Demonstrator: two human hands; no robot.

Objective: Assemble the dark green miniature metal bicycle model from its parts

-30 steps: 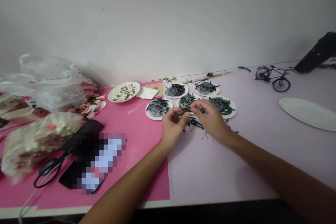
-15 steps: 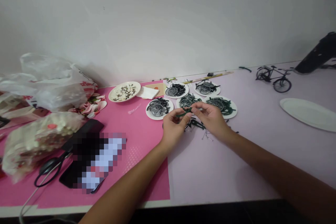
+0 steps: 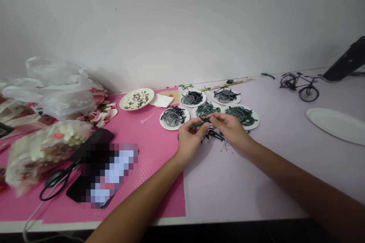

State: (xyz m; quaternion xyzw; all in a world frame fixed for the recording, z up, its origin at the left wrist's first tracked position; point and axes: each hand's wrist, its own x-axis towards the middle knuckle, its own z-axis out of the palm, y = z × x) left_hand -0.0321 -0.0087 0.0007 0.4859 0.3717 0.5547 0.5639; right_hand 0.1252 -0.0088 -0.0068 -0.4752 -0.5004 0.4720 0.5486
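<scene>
Between my two hands is a small dark green plastic model bicycle part (image 3: 202, 122), partly hidden by the fingers. My left hand (image 3: 190, 133) pinches its left side with thumb and fingers. At its right end my right hand (image 3: 230, 126) is closed in a pinch. Below them, loose dark model parts (image 3: 214, 134) and thin grey pieces (image 3: 226, 147) lie on the table. Just behind the hands, one white plate (image 3: 258, 123) bears dark green parts and a wheel, and another plate (image 3: 194, 111) has similar green pieces.
More plates of black and grey parts, such as one plate (image 3: 173, 128), stand behind. An assembled model bicycle (image 3: 300, 85) and an oval white dish (image 3: 336, 125) are at right. Plastic bags (image 3: 51, 91), a blurred phone (image 3: 114, 176) and a black cable loop (image 3: 54, 188) lie left.
The view has shifted slightly, so everything sits a little further right. Both hands keep their pinch on the green part, with hardly any movement.
</scene>
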